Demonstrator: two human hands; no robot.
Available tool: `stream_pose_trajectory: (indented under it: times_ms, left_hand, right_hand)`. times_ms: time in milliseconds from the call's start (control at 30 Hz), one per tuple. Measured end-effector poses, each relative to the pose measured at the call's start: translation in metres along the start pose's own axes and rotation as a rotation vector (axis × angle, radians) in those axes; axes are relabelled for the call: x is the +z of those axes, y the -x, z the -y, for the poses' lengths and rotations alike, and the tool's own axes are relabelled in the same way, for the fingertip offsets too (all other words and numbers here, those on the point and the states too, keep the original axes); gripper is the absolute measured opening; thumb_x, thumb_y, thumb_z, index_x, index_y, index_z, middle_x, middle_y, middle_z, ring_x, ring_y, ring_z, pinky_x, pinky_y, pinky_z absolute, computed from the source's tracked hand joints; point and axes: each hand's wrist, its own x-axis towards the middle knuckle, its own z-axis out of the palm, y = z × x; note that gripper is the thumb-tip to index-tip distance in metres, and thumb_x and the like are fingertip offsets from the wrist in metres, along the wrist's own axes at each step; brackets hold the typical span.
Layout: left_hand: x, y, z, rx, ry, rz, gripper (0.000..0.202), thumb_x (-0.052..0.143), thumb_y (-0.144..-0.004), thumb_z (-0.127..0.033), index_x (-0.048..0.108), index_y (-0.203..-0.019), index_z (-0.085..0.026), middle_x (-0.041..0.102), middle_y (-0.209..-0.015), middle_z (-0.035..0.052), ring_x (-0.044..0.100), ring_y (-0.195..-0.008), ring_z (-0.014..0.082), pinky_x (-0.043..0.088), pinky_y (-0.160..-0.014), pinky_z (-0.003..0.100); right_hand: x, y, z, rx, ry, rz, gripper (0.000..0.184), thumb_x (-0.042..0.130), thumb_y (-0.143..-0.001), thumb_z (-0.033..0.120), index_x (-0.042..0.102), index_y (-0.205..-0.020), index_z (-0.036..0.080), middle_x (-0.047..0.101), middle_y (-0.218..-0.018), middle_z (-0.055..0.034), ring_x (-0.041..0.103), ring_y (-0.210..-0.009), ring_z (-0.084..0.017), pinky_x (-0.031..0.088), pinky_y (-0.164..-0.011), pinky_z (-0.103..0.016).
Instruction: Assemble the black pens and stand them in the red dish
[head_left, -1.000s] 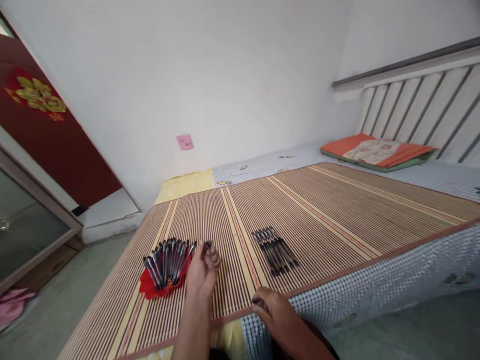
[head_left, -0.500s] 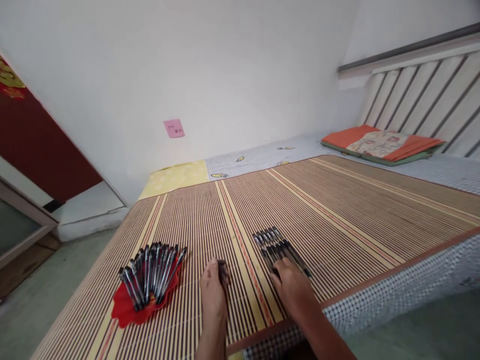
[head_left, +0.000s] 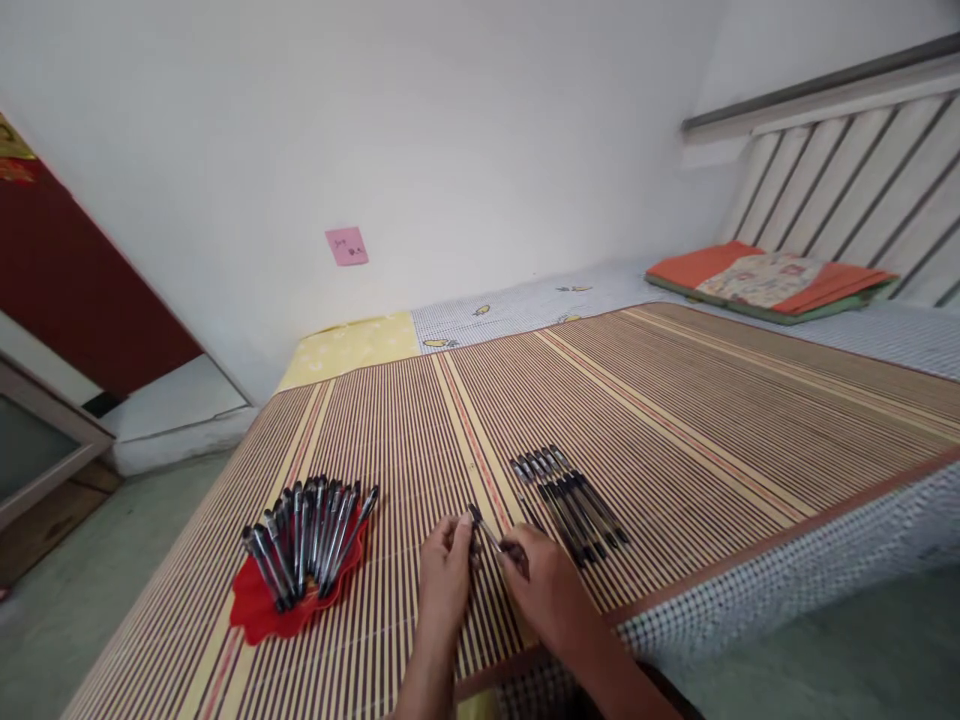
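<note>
Left hand (head_left: 444, 560) and right hand (head_left: 546, 583) pinch opposite ends of one slim pen (head_left: 490, 534), black-tipped with a pale, clear-looking barrel, right of the red wavy-edged dish (head_left: 253, 608); black-ended pens (head_left: 301, 545) fan across it, and a parallel row of pens (head_left: 568, 492) lies farther right.

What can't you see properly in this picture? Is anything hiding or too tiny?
All in the head view:
Writing on the pink note: too small and blurred to read.
One end of the held pen: covered by the right hand.
Exact number of pens in the fanned pile: they overlap each other.
Gold-and-red decoration: cut off by the left edge.
</note>
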Motion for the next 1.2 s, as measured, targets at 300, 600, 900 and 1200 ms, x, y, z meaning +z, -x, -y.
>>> stream_pose_trajectory:
  times_ms: [300,600,900,1200]
  left_hand:
    - [-0.005,-0.003,0.003,-0.142,0.395,-0.141,0.045,0.079,-0.069,-0.054,0.064,-0.088,-0.016,0.056,-0.063,-0.0039,0.051,-0.055,0.0101,0.043,-0.054,0.021]
    - [0.002,0.002,-0.01,-0.131,0.505,-0.026,0.044,0.08,-0.071,-0.051,0.061,-0.089,-0.015,0.039,-0.053,-0.0103,0.029,-0.043,0.0041,0.021,-0.04,0.017]
    - [0.003,0.001,-0.003,-0.135,0.464,-0.097,0.049,0.085,-0.063,-0.048,0.064,-0.091,-0.013,0.048,-0.054,-0.0089,0.032,-0.041,0.0035,0.022,-0.04,0.018]
    - [-0.008,0.0,-0.012,-0.104,0.594,-0.157,0.047,0.09,-0.058,-0.047,0.064,-0.079,-0.013,0.049,-0.056,-0.0073,0.033,-0.043,0.0027,0.022,-0.041,0.017]
  right_hand:
    - [-0.02,-0.019,-0.014,0.04,0.19,-0.07,0.014,0.051,-0.094,0.018,0.065,-0.097,0.016,0.069,-0.097,-0.0099,0.067,-0.089,-0.023,0.046,-0.077,-0.03]
    - [-0.027,-0.021,-0.03,0.166,0.56,0.035,0.019,0.049,-0.091,0.011,0.067,-0.099,0.011,0.073,-0.098,-0.0167,0.072,-0.083,-0.026,0.043,-0.066,-0.031]
    - [-0.011,-0.048,0.007,0.082,-0.553,-0.019,0.022,0.061,-0.081,0.037,0.069,-0.079,0.017,0.071,-0.075,-0.0054,0.066,-0.074,-0.021,0.048,-0.068,-0.03]
    - [0.015,-0.078,0.048,0.073,-0.871,-0.011,0.023,0.072,-0.07,0.038,0.071,-0.075,0.016,0.067,-0.07,-0.0023,0.06,-0.071,-0.018,0.046,-0.068,-0.029]
